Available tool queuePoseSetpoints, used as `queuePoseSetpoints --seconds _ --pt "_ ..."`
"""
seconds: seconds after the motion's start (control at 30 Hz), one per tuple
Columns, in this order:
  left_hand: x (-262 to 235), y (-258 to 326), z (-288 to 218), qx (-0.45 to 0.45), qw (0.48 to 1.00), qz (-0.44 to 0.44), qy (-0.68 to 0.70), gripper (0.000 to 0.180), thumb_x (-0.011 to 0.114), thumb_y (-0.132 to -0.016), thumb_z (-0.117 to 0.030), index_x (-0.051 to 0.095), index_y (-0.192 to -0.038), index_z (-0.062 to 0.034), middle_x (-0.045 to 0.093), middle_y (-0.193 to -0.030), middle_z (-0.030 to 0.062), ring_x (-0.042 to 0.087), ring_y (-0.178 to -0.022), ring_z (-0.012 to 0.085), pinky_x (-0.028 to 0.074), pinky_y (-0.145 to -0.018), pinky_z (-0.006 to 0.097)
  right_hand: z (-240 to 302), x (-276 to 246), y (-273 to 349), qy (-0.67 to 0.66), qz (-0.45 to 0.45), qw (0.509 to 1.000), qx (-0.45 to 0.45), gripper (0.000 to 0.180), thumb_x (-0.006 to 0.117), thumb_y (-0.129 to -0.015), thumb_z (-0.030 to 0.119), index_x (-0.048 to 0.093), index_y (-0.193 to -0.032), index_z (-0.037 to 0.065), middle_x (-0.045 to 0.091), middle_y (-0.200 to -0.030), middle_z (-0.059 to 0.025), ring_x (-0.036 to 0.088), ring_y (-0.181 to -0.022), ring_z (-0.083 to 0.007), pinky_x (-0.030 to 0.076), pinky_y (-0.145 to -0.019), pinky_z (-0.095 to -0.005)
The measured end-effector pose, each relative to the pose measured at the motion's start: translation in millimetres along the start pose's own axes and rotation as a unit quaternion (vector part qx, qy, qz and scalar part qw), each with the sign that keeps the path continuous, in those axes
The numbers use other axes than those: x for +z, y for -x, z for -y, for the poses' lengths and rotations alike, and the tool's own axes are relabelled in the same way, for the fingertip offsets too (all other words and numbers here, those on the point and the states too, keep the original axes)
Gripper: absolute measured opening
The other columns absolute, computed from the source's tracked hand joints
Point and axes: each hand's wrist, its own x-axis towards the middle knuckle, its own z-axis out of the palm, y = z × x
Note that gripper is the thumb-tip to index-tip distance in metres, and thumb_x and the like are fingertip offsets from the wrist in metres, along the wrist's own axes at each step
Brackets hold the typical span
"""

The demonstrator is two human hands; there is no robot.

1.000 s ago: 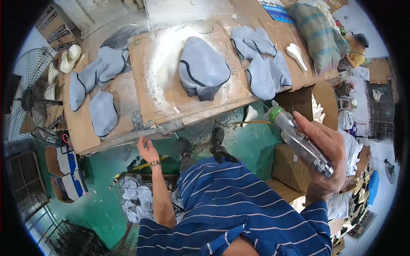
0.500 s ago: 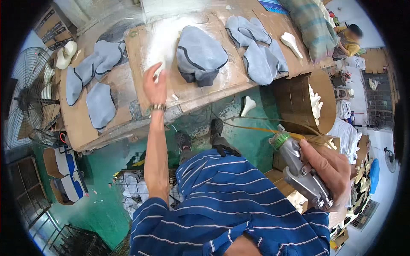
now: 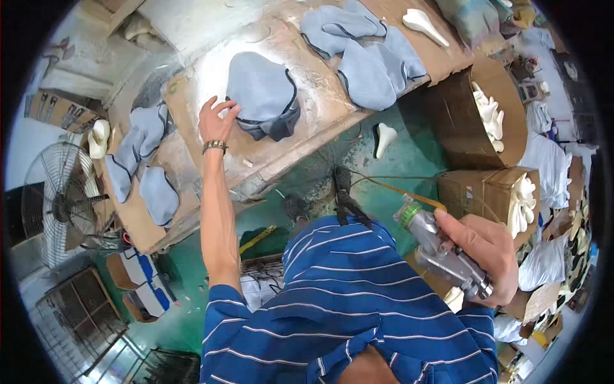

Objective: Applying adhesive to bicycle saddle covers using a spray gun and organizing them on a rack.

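My right hand is wrapped round a silver spray gun with a green ring near its nozzle, held in front of my right side. A hose hangs near it. My left hand reaches over the workbench, fingers apart, its fingertips at the left edge of a grey fabric saddle cover with black trim. The cover lies on cardboard dusted with white overspray; its dark lower part faces me. Whether the fingers pinch its edge is hard to make out.
More grey covers lie right on the bench, others left. A white saddle-shaped pad sits far right; another is on the green floor. Cardboard boxes of white pads stand right, a fan left.
My left hand has come to the left edge of the grey cover from the white-dusted board beside it. The view has turned. The spray gun stays in my right hand.
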Motion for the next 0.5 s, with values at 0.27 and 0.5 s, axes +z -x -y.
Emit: queuePoseSetpoints --seconds 0.27,0.5 --pt "-2.5 -11.7 9.7 -0.015 0.997 0.075 -0.011 0.037 0.086 -0.081 -0.042 0.083 -0.113 -0.0234 0.052 -0.153 0.0219 0.05 -0.14 0.0371 0.04 -0.117 0.044 -68.8 -29.8 6.2 -0.076 -0.006 0.997 -0.008 0.075 0.08 -0.071 0.005 0.057 -0.14 -0.012 0.07 -0.085 -0.0169 0.067 -0.067 -0.0305 0.052 -0.059 -0.04" --pt "-10.4 -14.8 5.9 -0.04 0.992 0.12 -0.004 0.039 0.087 -0.081 -0.036 0.081 -0.117 -0.0236 0.05 -0.156 0.0202 0.048 -0.144 0.0336 0.038 -0.119 0.044 -105.0 -40.3 -5.2 -0.073 -0.074 0.994 0.023 0.072 0.077 -0.07 0.011 0.062 -0.138 -0.009 0.071 -0.083 -0.0154 0.068 -0.068 -0.0314 0.051 -0.059 -0.0389"
